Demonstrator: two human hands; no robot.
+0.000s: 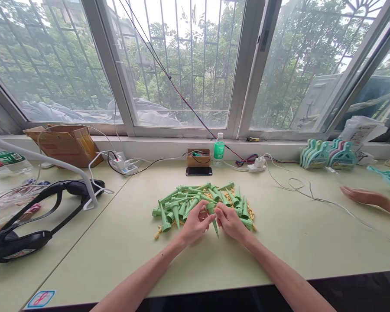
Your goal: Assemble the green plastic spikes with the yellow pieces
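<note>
Left hand (196, 222) pinches a tapered green plastic cone (216, 228), point down, at the near edge of a jumbled heap (195, 201); right hand (230, 221) closed beside it, contents hidden from me; smooth tabletop (292, 234) spreads around.

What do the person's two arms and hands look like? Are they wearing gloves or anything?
The left hand and right hand wear no gloves. The left forearm and right forearm show no sleeves, watches or bracelets. A tiny dark spot marks the left one.
</note>
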